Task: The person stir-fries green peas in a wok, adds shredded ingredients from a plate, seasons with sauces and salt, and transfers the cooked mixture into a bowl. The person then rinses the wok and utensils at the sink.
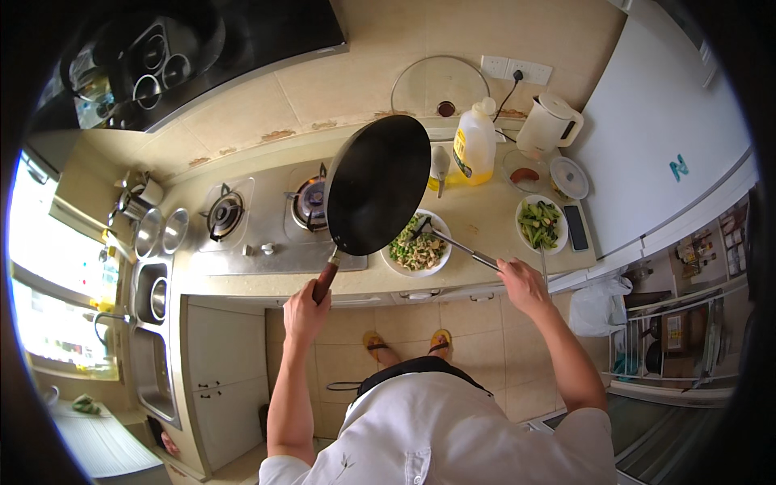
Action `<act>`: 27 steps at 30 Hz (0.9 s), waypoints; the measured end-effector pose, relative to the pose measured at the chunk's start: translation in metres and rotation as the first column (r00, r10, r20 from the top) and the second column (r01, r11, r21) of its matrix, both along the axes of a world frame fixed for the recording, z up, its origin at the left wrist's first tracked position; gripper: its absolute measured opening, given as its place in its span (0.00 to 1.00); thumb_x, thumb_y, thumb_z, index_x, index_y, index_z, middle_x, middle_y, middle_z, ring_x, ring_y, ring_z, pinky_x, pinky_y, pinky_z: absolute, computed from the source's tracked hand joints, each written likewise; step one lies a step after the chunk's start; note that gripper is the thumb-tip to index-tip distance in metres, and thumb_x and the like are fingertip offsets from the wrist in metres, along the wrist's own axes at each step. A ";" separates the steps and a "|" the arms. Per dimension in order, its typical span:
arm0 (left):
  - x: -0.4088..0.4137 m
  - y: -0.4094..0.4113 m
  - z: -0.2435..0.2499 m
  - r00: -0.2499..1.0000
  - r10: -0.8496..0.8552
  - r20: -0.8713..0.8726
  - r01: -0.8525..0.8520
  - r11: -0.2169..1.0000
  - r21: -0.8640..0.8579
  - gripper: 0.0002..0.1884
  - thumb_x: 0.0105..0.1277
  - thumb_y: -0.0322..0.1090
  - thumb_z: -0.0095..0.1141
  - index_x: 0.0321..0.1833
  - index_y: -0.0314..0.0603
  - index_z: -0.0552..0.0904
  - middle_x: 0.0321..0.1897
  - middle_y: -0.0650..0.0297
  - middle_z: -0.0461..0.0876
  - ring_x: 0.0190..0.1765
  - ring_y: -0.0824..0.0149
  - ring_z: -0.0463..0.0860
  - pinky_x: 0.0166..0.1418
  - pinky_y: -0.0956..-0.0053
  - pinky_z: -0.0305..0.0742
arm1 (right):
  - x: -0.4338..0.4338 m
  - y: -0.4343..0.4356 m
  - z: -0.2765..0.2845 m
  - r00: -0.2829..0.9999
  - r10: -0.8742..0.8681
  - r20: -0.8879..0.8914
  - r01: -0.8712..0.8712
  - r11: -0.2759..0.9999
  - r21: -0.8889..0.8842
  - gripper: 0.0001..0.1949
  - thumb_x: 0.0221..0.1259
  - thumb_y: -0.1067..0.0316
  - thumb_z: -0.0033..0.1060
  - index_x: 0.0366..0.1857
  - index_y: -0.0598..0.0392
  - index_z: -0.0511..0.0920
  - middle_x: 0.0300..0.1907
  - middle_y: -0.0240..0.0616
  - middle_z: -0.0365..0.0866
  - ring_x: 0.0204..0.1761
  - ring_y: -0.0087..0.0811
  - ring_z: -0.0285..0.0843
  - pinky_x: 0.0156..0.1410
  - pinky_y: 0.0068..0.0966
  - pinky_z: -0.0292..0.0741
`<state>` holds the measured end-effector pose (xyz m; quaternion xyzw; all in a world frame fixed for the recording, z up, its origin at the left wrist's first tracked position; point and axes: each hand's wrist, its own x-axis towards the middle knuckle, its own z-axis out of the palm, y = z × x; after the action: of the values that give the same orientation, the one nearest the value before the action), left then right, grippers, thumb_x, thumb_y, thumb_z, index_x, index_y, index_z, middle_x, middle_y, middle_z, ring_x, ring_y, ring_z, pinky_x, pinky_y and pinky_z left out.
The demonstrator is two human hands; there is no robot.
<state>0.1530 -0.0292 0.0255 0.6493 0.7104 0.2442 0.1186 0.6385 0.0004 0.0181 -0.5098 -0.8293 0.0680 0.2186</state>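
My left hand (306, 312) grips the wooden handle of a black wok (382, 182). The wok is tipped on its side above the counter, its dark inside turned to the right. Beneath its lower right rim stands a white bowl (418, 274) filled with peas and chopped pieces of food (418, 248). My right hand (522, 286) holds a metal-handled spatula (470, 250), whose dark head rests at or just above the food in the bowl. Part of the bowl's left side is hidden by the wok.
A lit gas burner (312, 203) is left of the wok, with a second burner (224, 215) farther left. An oil jug (474, 142), a kettle (548, 124) and a glass lid (439, 85) stand behind. A plate of green vegetables (539, 224) and a phone (576, 228) lie right.
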 end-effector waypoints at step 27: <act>0.008 -0.077 -0.008 0.857 0.288 0.428 -0.251 0.957 -0.142 0.15 0.69 0.40 0.65 0.39 0.30 0.84 0.21 0.52 0.81 0.23 0.60 0.80 0.31 0.62 0.74 | -0.047 -0.010 0.029 0.961 0.131 -0.244 -0.078 0.974 0.215 0.14 0.70 0.74 0.66 0.55 0.63 0.76 0.39 0.51 0.83 0.38 0.53 0.83 0.42 0.43 0.80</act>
<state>0.1608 -0.1061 0.0171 0.4650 0.7577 0.3710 0.2683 0.5917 -0.0092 0.0467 -0.4270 -0.8224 0.0598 0.3712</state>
